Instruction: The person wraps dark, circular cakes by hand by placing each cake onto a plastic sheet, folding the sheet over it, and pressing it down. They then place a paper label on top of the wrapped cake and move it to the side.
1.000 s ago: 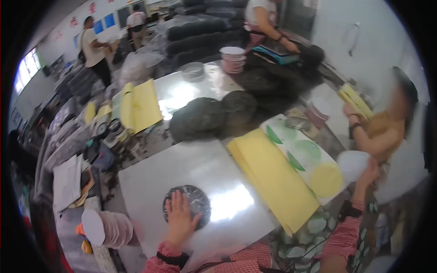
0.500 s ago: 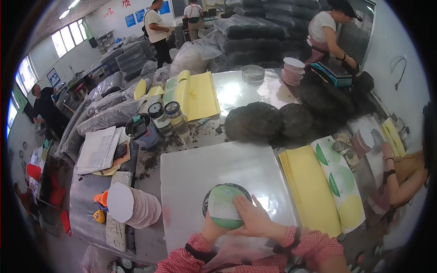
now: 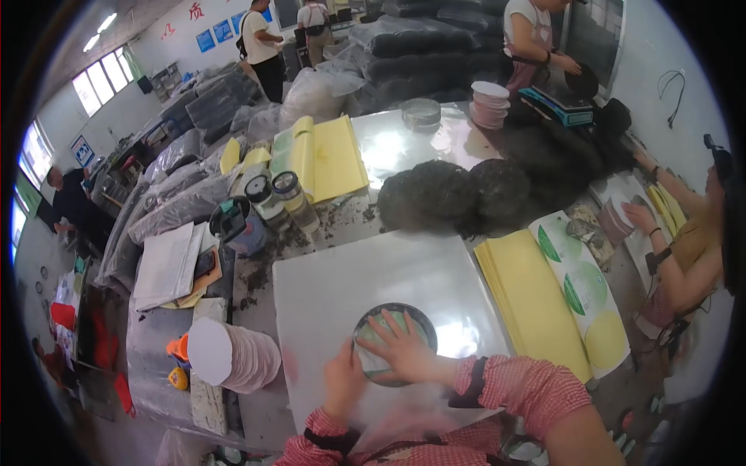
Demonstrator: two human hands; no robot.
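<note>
On the shiny metal sheet (image 3: 326, 279) in front of me lies a dark round disc (image 3: 427, 326) with a round green-and-white label (image 3: 371, 363) on it. My right hand (image 3: 408, 351) is spread flat over the label, fingers apart, covering much of it. At the disc's left edge is my left hand (image 3: 343, 382), its fingers stretched upward beside the rim. A stack of round white papers (image 3: 233, 356) stands to the left. To the right are yellow sheets (image 3: 528, 303) and a printed sheet of round green labels (image 3: 583, 287).
Behind the sheet sit dark clumps (image 3: 431, 198). Lidded jars (image 3: 295, 203), a bucket (image 3: 242, 233) and papers (image 3: 165, 264) are at left. A co-worker (image 3: 684, 233) sits at right; another stands by a scale (image 3: 556, 107). Black bagged stacks (image 3: 420, 54) fill the back.
The label now lies flatter on the disc. My right hand has moved left and spread over it; my left hand has shifted left to the disc's edge. The view has moved slightly.
</note>
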